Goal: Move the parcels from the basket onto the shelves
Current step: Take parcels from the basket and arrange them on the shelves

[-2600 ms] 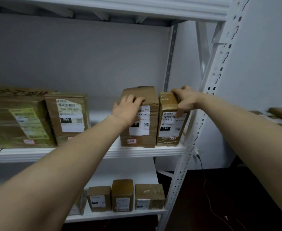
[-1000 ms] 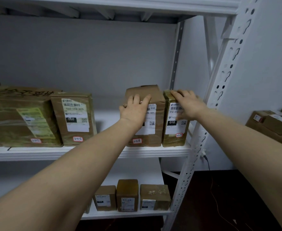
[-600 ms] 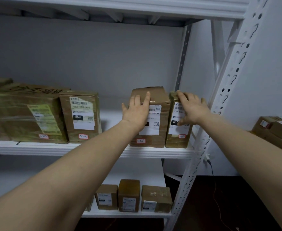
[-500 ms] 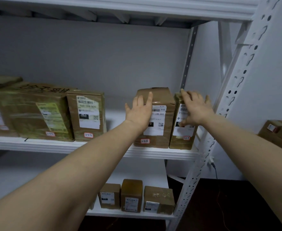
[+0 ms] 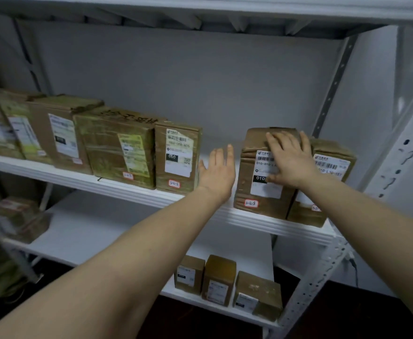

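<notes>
Two brown parcels stand side by side at the right end of the middle shelf (image 5: 132, 190). My right hand (image 5: 291, 161) lies flat, fingers spread, on the upper front of the larger parcel (image 5: 254, 192), which carries a white label and a red-edged sticker. The narrower parcel (image 5: 335, 165) stands against its right side. My left hand (image 5: 217, 171) is open with straight fingers in the gap left of that larger parcel, holding nothing. The basket is out of view.
A parcel marked 060 (image 5: 177, 157) and a row of bigger taped boxes (image 5: 114, 145) fill the shelf's left part. Three small parcels (image 5: 219, 280) sit on the lower shelf, another (image 5: 19, 216) at far left. A white perforated upright (image 5: 393, 172) stands at right.
My left hand has come off the larger parcel's front and moved left into the gap. My right hand has shifted from the narrow parcel onto the larger one. The view has swung left.
</notes>
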A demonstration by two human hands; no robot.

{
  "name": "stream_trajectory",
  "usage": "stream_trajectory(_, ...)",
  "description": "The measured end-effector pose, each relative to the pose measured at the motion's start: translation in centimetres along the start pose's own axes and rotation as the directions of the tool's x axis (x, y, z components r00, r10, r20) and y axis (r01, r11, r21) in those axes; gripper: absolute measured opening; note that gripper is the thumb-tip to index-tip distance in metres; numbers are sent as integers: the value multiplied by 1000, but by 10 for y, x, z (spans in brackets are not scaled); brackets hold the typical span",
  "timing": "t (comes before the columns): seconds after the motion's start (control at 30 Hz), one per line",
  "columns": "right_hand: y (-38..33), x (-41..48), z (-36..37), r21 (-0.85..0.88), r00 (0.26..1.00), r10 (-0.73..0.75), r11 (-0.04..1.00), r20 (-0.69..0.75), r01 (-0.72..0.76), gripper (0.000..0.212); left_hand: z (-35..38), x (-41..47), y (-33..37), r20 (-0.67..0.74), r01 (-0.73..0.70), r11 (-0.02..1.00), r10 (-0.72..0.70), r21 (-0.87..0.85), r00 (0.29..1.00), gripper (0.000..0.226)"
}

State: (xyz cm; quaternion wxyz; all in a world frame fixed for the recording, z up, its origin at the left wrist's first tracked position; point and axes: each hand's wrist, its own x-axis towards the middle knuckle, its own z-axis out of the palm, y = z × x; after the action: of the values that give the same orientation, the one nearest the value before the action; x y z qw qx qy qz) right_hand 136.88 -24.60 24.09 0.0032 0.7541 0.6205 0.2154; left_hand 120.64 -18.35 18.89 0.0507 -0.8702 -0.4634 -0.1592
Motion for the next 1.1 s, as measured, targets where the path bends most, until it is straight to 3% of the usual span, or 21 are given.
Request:
stream_trajectory(0.2, -12, 3, 4, 66, 1000, 18, 998, -3, -18, 92, 5, -11, -19, 46, 57, 997, -59, 52, 997, 98)
stream_trajectory(0.3, -22, 2, 1, 46, 998, 11, 999, -54, -8, 94, 5, -18, -27, 58, 72, 995, -76, 73, 995, 93)
stream_trajectory(0.5, -108, 14, 0, 133, 942, -279, 943, -185, 306, 86, 2, -46, -70, 95, 146, 982, -158, 122, 983, 86)
stream_trajectory(0.63, -180, 7, 7, 159, 885, -450, 871, -120, 465, 76, -2, -85, -128, 158, 237, 959, -260, 155, 953, 84)
stream_trajectory(0.87, -328, 6, -17, 173, 763, -646, 755, 24, 633, 74, -24, -189, -272, 233, 511, 849, -528, 136, 816, 72)
stream_trajectory(1.1, -547, -11, -49, 254, 586, -809, 577, 47, 777, 68, -50, -325, -439, 227, 732, 661, -748, 167, 623, 67)
